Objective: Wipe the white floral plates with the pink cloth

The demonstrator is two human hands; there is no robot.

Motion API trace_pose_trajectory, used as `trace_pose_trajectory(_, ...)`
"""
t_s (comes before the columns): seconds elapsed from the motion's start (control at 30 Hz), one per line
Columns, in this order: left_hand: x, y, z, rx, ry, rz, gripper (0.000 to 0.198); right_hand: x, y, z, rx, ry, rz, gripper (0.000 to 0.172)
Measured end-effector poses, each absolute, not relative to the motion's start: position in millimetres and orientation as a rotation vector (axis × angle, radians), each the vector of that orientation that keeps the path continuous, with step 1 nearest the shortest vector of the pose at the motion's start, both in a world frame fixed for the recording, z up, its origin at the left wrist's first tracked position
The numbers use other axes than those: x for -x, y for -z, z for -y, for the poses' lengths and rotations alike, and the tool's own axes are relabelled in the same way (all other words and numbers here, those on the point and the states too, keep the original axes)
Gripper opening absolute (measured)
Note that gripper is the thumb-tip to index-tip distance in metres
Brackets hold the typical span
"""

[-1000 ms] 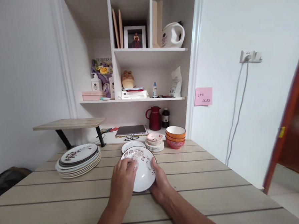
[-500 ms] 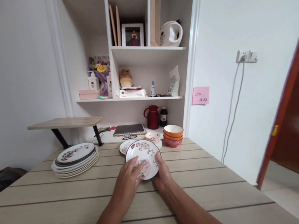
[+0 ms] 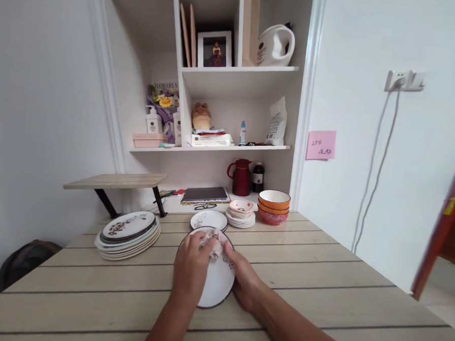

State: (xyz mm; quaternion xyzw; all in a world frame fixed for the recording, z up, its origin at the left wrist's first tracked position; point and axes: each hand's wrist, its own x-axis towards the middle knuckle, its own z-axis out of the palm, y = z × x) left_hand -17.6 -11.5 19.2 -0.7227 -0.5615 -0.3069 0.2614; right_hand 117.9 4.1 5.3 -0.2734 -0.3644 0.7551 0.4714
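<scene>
Head view: a dark-rimmed plate (image 3: 217, 287) is held over the near middle of the bench (image 3: 304, 307), in front of the two hands' reach to the flat white plates (image 3: 208, 220). Whether its underside rests on the wood cannot be told.

Grip, right hand (image 3: 245, 281): closed on the right edge of the plate, thumb on the upper face, fingers largely hidden beneath. Grip, left hand (image 3: 192, 263): closed over a crumpled pale cloth (image 3: 216, 247), which lies against the patterned far part of the plate face.

Step in hand, as judged: wiping the upper face. The next move calls for light, even pressure of the cloth across the bare near part, with the right-hand hold firm enough to prevent tilting or slipping. For later setting down, note the plate stack (image 3: 127, 227) at left and the bowls (image 3: 273, 208) at far right.
</scene>
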Motion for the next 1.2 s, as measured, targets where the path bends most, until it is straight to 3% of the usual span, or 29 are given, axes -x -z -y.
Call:
trace_pose_trajectory(0.2, 32, -24, 10, 1.797, 0.706, 1.803, 0.04, -116, -1, -12, 0.797, -1.865, 0.692, 0.054)
trace_pose_trajectory(0.37, 12, -19, 14, 1.966, 0.63, 1.753, 0.042, -130, 0, -30, 0.683, -1.802, 0.485, 0.05)
trace_pose_trajectory(0.6, -14, -13, 23, 2.281, 0.699, 1.476, 0.043, -140, -9, -28, 0.634, -1.802, 0.593, 0.056)
trace_pose_trajectory(0.83, 13, -22, 17, 2.05, 0.814, 1.715, 0.043, -125, -8, -9, 0.76, -1.815, 0.865, 0.051)
trace_pose_trajectory(1.2, 5, -27, 22, 2.08, 0.618, 1.853, 0.041, -135, -5, -27, 0.76, -1.759, 0.504, 0.049)
